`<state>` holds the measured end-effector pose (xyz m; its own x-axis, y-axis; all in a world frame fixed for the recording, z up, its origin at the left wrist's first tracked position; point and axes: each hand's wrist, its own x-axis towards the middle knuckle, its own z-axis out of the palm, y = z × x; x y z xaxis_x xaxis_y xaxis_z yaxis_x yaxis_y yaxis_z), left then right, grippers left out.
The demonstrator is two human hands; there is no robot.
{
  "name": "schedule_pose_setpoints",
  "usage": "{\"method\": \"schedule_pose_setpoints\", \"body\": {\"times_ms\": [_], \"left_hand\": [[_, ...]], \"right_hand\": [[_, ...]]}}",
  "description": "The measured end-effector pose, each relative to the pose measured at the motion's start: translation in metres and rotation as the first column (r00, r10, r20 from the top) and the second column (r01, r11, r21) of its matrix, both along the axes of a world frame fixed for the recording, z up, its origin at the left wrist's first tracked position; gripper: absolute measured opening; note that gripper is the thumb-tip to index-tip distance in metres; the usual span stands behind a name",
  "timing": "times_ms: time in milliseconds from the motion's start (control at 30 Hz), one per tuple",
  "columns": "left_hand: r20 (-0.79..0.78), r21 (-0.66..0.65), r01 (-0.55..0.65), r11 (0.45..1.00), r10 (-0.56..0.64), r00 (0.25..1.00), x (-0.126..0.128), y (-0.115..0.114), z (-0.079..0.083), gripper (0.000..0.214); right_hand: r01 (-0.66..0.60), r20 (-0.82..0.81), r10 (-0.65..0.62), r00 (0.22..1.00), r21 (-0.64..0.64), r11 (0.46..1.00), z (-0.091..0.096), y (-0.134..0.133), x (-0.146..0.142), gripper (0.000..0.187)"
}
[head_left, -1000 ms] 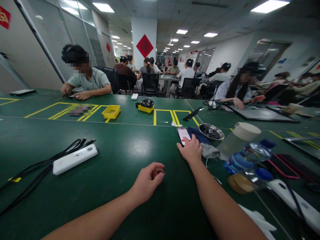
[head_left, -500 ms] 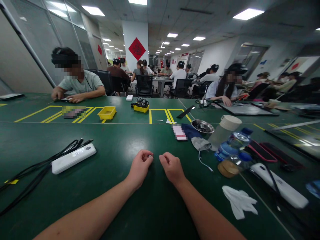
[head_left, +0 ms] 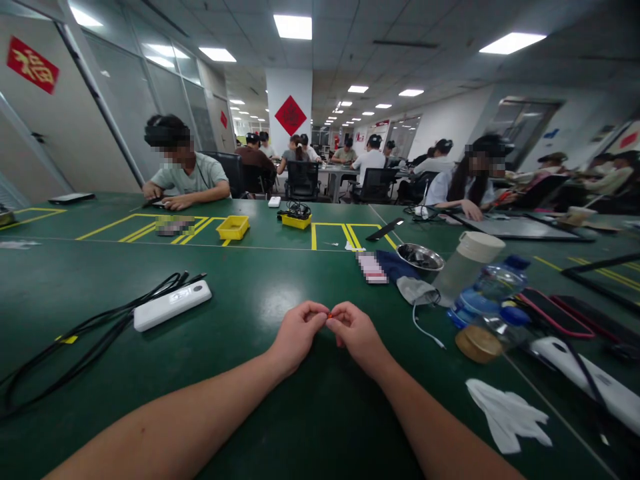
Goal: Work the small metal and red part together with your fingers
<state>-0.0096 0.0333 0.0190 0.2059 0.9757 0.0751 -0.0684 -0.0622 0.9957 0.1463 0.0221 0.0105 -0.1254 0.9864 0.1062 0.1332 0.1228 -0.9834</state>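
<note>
Above the green table (head_left: 240, 413), my left hand (head_left: 299, 331) and my right hand (head_left: 356, 328) meet at their fingertips. Between the pinched thumbs and forefingers shows a tiny orange-red piece (head_left: 329, 316), mostly covered by the fingers. Its kind is too small to make out. Both hands are closed, and the fingertips of each touch the piece. To the left of them lies a white power strip-like bar (head_left: 173, 305) with black cables beside it. A phone with a blurred screen (head_left: 372, 267) lies beyond my right hand.
On the right are a metal bowl (head_left: 420, 257), a pale tumbler (head_left: 470, 267), plastic bottles (head_left: 493, 333) and a white glove (head_left: 507, 415). Yellow trays (head_left: 233, 228) sit farther back. Two people work across the table, a person at left (head_left: 187, 177) and another at right (head_left: 465, 190).
My hands have come together from a small gap, and an orange-red piece now shows between the fingertips. The whole view has shifted, so the surroundings appear farther right.
</note>
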Motion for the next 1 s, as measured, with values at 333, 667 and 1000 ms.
{"method": "schedule_pose_setpoints", "body": {"times_ms": [333, 667, 1000], "left_hand": [[0.08, -0.093, 0.004, 0.996, 0.004, 0.997, 0.003, 0.0, 0.003, 0.018], [0.417, -0.241, 0.204, 0.949, -0.089, 0.904, -0.002, 0.005, 0.0, 0.01], [0.448, -0.308, 0.237, 0.921, -0.079, 0.891, -0.003, 0.009, -0.002, 0.012]], "right_hand": [[0.129, -0.282, -0.153, 0.947, -0.102, 0.986, 0.004, -0.002, -0.01, 0.013], [-0.234, -0.647, -0.099, 0.756, -0.408, 0.883, 0.008, -0.002, -0.004, 0.012], [-0.245, -0.609, -0.079, 0.789, -0.431, 0.869, 0.01, -0.004, -0.002, 0.012]]}}
